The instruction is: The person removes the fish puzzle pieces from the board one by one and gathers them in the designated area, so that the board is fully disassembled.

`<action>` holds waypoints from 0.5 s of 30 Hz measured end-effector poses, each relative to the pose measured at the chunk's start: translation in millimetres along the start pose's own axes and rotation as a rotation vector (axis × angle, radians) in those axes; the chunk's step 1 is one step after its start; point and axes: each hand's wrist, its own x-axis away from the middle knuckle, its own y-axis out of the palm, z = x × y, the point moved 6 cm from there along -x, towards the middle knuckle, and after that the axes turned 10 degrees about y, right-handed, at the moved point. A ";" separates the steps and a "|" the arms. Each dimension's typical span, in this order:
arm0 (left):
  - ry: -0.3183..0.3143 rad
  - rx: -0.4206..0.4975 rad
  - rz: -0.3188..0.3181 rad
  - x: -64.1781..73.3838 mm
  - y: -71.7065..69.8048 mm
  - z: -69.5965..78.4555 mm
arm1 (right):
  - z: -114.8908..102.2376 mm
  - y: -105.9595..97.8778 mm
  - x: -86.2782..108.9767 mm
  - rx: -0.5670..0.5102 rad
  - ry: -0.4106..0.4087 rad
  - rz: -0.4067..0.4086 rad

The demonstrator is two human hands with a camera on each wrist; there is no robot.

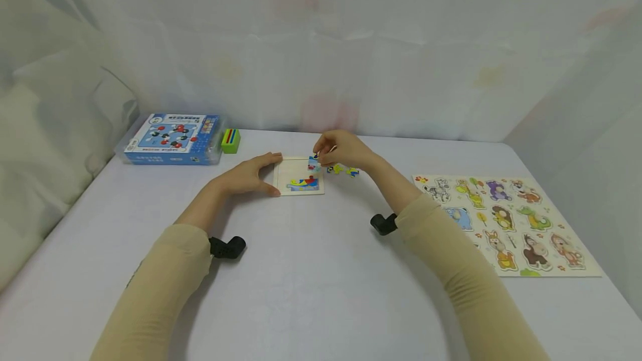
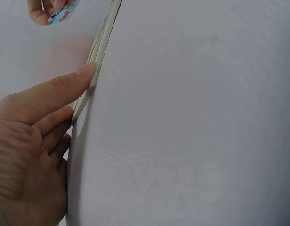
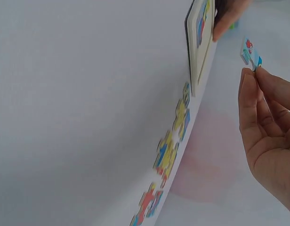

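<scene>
A small pale wooden puzzle tray (image 1: 283, 174) lies on the white table, with several joined colourful pieces (image 1: 303, 184) in its lower right part. My left hand (image 1: 244, 176) grips the tray's left side, thumb at the near corner and forefinger at the far one. Above the tray's right side, my right hand (image 1: 346, 149) pinches a light-blue puzzle piece (image 3: 251, 52) between thumb and fingertips, held clear of the tray in the right wrist view. Loose yellow, blue and red puzzle pieces (image 3: 167, 149) lie on the table just right of the tray, partly under the right hand.
At the back left stands a blue-and-white boxed molecule set (image 1: 170, 139) in a clear case. A green block with coloured stripes (image 1: 230, 141) sits beside it. On the right lies a large animal puzzle board (image 1: 501, 222), partly covered by the right sleeve. A draped cloth backs the table.
</scene>
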 end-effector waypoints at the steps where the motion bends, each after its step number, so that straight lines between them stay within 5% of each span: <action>1: 0.000 -0.002 0.000 -0.1 0.1 -0.1 | 2.3 -2.2 0.9 -0.002 0.004 0.001; 15: 0.001 -0.008 -0.001 0.6 -0.3 0.5 | 32.4 -15.0 9.3 0.045 0.114 -0.030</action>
